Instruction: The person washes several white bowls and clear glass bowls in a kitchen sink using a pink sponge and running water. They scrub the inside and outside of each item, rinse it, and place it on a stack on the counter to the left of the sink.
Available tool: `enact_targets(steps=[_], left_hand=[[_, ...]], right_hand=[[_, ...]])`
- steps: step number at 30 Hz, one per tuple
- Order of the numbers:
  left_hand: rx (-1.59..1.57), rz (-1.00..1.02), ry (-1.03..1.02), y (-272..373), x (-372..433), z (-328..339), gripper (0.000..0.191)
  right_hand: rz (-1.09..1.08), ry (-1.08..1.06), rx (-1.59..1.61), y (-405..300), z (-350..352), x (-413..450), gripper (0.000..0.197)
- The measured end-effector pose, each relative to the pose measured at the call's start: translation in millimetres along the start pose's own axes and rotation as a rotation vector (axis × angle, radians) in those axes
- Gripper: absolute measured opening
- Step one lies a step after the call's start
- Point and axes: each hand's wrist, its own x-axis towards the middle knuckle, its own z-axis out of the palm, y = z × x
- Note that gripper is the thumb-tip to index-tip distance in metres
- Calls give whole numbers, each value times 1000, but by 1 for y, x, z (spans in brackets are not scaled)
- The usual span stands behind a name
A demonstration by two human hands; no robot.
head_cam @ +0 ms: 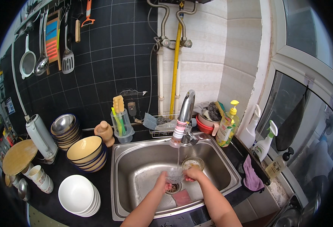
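Observation:
Under the running stream from the chrome faucet (187,105), a clear glass bowl (174,175) is held between my two hands. My left hand (164,182) grips its left side, and my right hand (192,174) holds the right side. Just behind my right hand, a second glass bowl (194,163) with whitish suds sits in the stainless steel sink (135,176). The drain strainer (174,188) lies below the held bowl, partly hidden by it. A pink cloth or pad (182,197) rests on the sink floor near the front wall.
Left of the sink stand stacked white bowls (76,194), yellow enamel bowls (84,149), paper cups (43,178) and an electric kettle (41,139). A dish soap bottle (228,127), spray bottles (264,142) and a purple cloth (252,176) line the right side. A wire rack (160,133) sits behind the sink.

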Motion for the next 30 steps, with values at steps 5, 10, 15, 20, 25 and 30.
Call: enact_targets(steps=[5,10,15,20,25,30], left_hand=[[478,367,146,10,-28,16,48],[1058,987,285,13,-59,44,59],[1287,1112,182,32,-76,60,65],[1549,1205,278,61,-89,65,67],[1719,1094,424,78,-92,54,55],[1859,1264,485,81,-108,51,48]], right_hand=[[-5,-137,29,15,8,20,21],[-14,-154,245,10,9,11,23],[-172,-107,480,12,12,25,17],[-412,-164,725,8,9,29,19],[-554,-255,677,-9,12,8,29],[-817,70,227,23,15,56,29]])
